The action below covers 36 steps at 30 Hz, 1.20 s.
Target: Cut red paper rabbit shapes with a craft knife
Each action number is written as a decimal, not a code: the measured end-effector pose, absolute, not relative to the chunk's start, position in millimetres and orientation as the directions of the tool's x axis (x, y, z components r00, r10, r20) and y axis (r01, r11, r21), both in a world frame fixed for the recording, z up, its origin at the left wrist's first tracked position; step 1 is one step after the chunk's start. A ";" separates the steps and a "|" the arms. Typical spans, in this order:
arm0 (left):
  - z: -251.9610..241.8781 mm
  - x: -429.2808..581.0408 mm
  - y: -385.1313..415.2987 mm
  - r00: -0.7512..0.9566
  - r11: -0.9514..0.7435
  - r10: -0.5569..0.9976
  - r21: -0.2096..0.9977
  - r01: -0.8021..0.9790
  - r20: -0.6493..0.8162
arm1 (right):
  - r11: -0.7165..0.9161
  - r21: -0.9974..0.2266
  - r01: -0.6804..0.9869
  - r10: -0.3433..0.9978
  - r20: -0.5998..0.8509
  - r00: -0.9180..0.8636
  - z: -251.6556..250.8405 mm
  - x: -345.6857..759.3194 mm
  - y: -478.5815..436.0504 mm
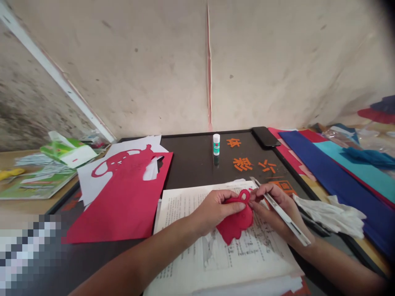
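Observation:
Over an open book (182, 246), my left hand (216, 209) pinches a red cutout (236, 222) with a scalloped lower edge and a small loop at its top. My right hand (274, 207) is closed, with a slim silver utility knife (284, 220) lying across its fingers and palm. The thumb and fingertips of that hand meet at the loop of the cutout. Whether they grip the loop or a loose scrap is too small to tell. A tiny red scrap (251, 189) shows beside the fingertips.
A glue stick (216, 144) stands upright behind the book. Red sheets (123, 205) with cut openings lie left, over white paper (86, 168). On the right are a black phone (265, 137), a white glove (333, 213) and coloured sheets (327, 164). A wall rises behind.

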<state>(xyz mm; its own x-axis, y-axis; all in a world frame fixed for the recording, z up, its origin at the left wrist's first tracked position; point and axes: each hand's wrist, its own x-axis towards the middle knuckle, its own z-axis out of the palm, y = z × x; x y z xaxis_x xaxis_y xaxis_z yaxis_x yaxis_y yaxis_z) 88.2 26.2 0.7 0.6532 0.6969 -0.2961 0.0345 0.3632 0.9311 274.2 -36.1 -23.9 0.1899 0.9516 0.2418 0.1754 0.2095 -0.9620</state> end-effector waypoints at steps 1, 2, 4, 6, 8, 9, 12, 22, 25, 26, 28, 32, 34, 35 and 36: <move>-0.3 88.3 25.9 0.649 0.383 0.694 0.923 0.034 -0.312 | 0.235 -0.950 0.204 0.947 0.271 0.172 -25.4 275.3 -37.2; -0.9 88.3 25.7 0.646 0.400 0.691 0.916 0.035 -0.326 | 0.255 -0.941 0.221 0.946 0.291 0.146 -26.7 276.4 -38.3; -1.2 88.1 25.8 0.638 0.422 0.687 0.906 0.038 -0.347 | 0.266 -0.938 0.223 0.952 0.292 0.091 -27.9 277.9 -39.5; -1.5 88.2 26.3 0.627 0.428 0.691 0.903 0.044 -0.359 | 0.254 -0.947 0.195 0.960 0.271 0.068 -27.5 278.1 -39.3; -2.1 88.5 26.7 0.614 0.422 0.700 0.905 0.057 -0.365 | 0.214 -0.965 0.150 0.970 0.228 0.085 -26.5 277.4 -38.0; -2.5 88.7 26.8 0.607 0.415 0.705 0.907 0.065 -0.366 | 0.185 -0.974 0.130 0.975 0.198 0.099 -26.1 277.0 -37.1; -2.8 89.0 26.3 0.594 0.393 0.717 0.915 0.089 -0.365 | 0.102 -0.991 0.089 0.986 0.113 0.122 -25.7 276.2 -35.5; -1.6 89.7 23.9 0.606 0.389 0.703 0.915 0.110 -0.372 | -0.007 -0.980 -0.201 0.987 -0.039 0.158 -13.4 263.5 -36.7; -1.4 89.6 24.6 0.609 0.398 0.703 0.913 0.090 -0.367 | -0.051 -0.960 -0.275 0.985 -0.093 0.145 -8.3 260.4 -35.0; -1.4 89.4 24.9 0.612 0.402 0.702 0.912 0.084 -0.366 | -0.056 -0.954 -0.296 0.985 -0.101 0.140 -7.3 260.5 -34.2; -1.9 88.8 25.5 0.619 0.408 0.695 0.910 0.078 -0.365 | -0.062 -0.941 -0.332 0.987 -0.108 0.123 -6.4 262.0 -32.8; -4.5 87.9 25.8 0.642 0.404 0.676 0.910 0.088 -0.362 | -0.089 -0.931 -0.354 0.990 -0.121 0.069 -7.8 266.2 -31.4; -5.9 88.2 25.4 0.655 0.382 0.670 0.919 0.101 -0.351 | -0.093 -0.936 -0.340 0.991 -0.119 0.057 -9.5 267.4 -31.6; -6.5 88.4 25.3 0.661 0.363 0.668 0.925 0.110 -0.341 | -0.091 -0.940 -0.330 0.991 -0.116 0.059 -10.5 268.0 -31.8; -6.7 88.5 25.3 0.668 0.338 0.668 0.933 0.122 -0.329 | -0.092 -0.944 -0.318 0.992 -0.116 0.058 -11.6 268.9 -31.8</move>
